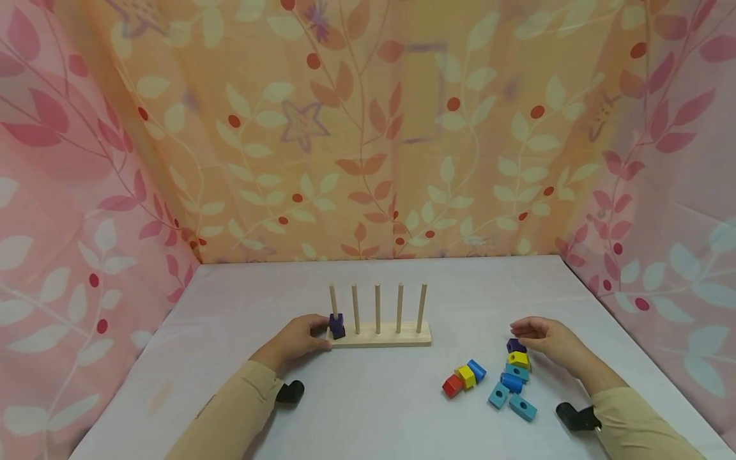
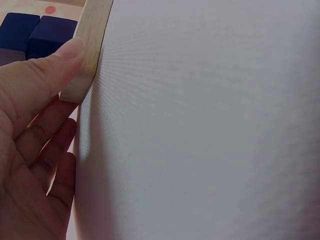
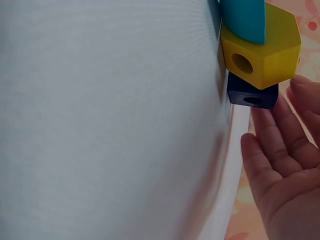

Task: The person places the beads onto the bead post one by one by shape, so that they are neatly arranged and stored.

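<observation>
A wooden peg stand [image 1: 388,338] with several upright pegs sits mid-table. Dark purple blocks [image 1: 337,326] are threaded low on its leftmost peg. My left hand [image 1: 296,338] holds the base's left end, thumb on its edge in the left wrist view. Over on the right, my right hand [image 1: 552,338] is beside a dark purple block [image 1: 515,345], fingers loosely bent and gripping nothing; whether they touch it I cannot tell. That block heads a row with a yellow block [image 3: 265,55], which has a hole in its side, and a teal block [image 3: 245,20].
Nearer me in that row lie a blue block [image 1: 511,383] and two teal blocks, one [image 1: 498,395] left of the other [image 1: 523,407]. Between row and stand, a red block [image 1: 452,386], a yellow block [image 1: 466,376] and a blue block [image 1: 476,370] form a slanting line.
</observation>
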Motion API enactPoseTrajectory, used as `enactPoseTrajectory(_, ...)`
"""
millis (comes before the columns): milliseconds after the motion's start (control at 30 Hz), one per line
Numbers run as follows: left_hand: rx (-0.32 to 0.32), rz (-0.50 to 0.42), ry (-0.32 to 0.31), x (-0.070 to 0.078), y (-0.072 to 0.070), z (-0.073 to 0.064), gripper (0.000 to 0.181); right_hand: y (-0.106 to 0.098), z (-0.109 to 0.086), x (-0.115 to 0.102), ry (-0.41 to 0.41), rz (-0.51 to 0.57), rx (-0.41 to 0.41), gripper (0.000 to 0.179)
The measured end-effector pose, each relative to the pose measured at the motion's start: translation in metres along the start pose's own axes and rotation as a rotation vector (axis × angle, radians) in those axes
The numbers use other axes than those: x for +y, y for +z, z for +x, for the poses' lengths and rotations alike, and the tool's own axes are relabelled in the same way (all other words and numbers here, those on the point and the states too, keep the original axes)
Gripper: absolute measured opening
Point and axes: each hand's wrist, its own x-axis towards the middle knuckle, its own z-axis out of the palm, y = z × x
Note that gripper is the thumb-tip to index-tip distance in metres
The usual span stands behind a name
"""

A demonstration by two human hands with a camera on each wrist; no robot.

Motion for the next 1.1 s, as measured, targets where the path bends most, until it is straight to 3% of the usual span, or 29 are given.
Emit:
enactPoseTrajectory(800, -0.002, -0.016, 0.008, -0.0035, 0.0017, 0.0027, 0.052, -0.0078, 0.0005, -0.0014, 0.042, -0.088, -0.167, 0.040)
enactPoseTrajectory(1100, -0.003, -0.009, 0.011, -0.0012, 0.0007, 0.0024, 0.050, -0.0038, 0.0033, -0.0004, 0.048, -0.210, -0.137, 0.031)
